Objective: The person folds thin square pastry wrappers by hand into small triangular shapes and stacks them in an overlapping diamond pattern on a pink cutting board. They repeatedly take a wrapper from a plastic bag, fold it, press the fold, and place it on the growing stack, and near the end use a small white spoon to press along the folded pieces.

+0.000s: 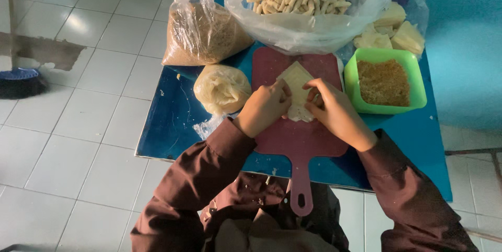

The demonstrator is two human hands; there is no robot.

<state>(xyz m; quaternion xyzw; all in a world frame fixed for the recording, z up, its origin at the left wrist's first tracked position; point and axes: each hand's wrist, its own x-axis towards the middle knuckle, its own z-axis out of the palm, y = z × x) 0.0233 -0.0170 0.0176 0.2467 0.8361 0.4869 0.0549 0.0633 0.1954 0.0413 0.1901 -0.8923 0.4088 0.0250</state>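
**Two hands folding one pastry sheet on the pink board**

Head view: I count one blue worktop (172, 121), one pink cutting board (300, 139) with its handle pointing toward me, and one pale pastry sheet (297, 82) lying on the board's upper half. Around it I see one green square tub (351, 82) of brown crumbs to the right of the board, one clear bag of crumbs (204, 35) at the far left, one large clear bag of pale sticks (308, 6) behind the board, one wrapped pale bundle (222, 88) left of the board, and a pile of folded triangular pieces (392, 32) at the far right; their count I cannot tell.

My left hand (264, 108) curls in from the left, fingers pinching the sheet's left edge. My right hand (334, 110) comes in from the right, fingertips pressed on the sheet's right edge. Both hands are close together, nearly touching, both closed on the sheet. Both forearms wear dark maroon sleeves.
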